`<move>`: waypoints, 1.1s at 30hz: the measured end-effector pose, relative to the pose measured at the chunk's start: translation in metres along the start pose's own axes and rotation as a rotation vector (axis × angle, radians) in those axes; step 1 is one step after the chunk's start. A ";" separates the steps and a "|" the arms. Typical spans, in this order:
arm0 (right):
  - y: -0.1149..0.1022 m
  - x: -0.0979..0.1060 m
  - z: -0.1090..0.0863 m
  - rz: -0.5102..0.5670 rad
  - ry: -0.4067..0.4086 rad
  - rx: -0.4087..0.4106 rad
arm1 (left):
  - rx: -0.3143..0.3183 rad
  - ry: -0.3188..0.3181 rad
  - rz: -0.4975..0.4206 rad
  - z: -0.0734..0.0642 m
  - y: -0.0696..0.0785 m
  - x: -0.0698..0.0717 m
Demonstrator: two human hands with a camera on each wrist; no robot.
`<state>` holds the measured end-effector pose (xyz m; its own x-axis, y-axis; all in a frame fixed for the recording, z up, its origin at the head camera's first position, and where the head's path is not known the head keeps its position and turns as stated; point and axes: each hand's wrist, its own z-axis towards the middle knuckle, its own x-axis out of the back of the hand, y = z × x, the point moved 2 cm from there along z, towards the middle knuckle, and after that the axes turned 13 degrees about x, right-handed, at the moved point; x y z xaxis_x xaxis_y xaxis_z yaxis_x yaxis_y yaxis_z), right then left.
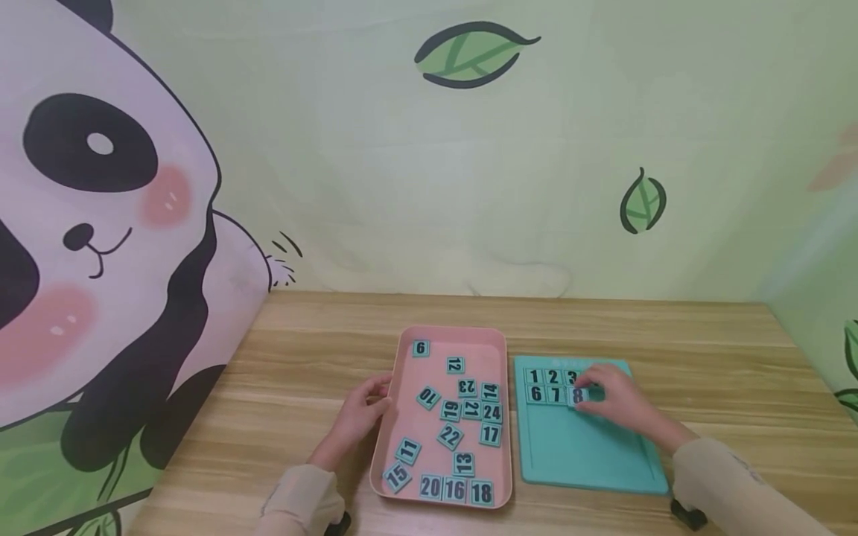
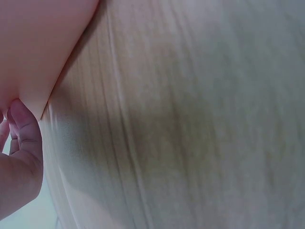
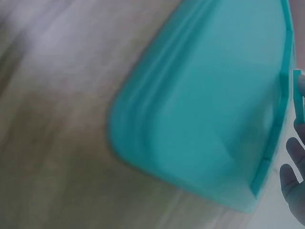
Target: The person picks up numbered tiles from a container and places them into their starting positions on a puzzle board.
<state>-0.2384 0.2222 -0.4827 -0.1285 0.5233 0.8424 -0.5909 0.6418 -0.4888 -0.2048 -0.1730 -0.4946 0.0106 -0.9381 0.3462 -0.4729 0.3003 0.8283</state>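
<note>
My right hand [image 1: 613, 394] pinches a number tile marked 8 [image 1: 577, 397] between thumb and fingers, right at the second row of the teal board [image 1: 576, 458]. In the right wrist view the tile [image 3: 298, 95] shows edge-on at the fingertips, tilted over the raised rim. Tiles 1, 2 and 3 make up the visible top row; the 6 tile [image 1: 535, 394] and 7 tile [image 1: 553, 394] sit below them. My left hand [image 1: 358, 413] holds the left edge of the pink tray [image 1: 384, 447], its thumb against the outer wall [image 2: 47, 43].
Several loose number tiles lie scattered in the tray at various angles, among them the 22 tile [image 1: 450, 436] and the 18 tile [image 1: 481, 492]. Tray and board stand side by side on the wooden table [image 1: 302, 335]. A panda-printed backdrop [image 1: 335, 149] rises behind the table.
</note>
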 end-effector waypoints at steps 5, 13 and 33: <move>0.004 -0.003 -0.004 -0.053 -0.024 -0.003 | 0.006 -0.009 -0.001 0.000 0.000 0.000; 0.005 -0.009 -0.002 -0.151 -0.010 0.003 | -0.001 -0.015 -0.005 0.000 0.000 0.000; -0.042 -0.017 0.046 -0.142 0.007 0.127 | -0.039 -0.022 -0.015 -0.004 0.002 0.002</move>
<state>-0.2482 0.1604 -0.4655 -0.0309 0.4368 0.8990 -0.6986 0.6339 -0.3320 -0.2025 -0.1732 -0.4908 -0.0024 -0.9461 0.3238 -0.4384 0.2921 0.8500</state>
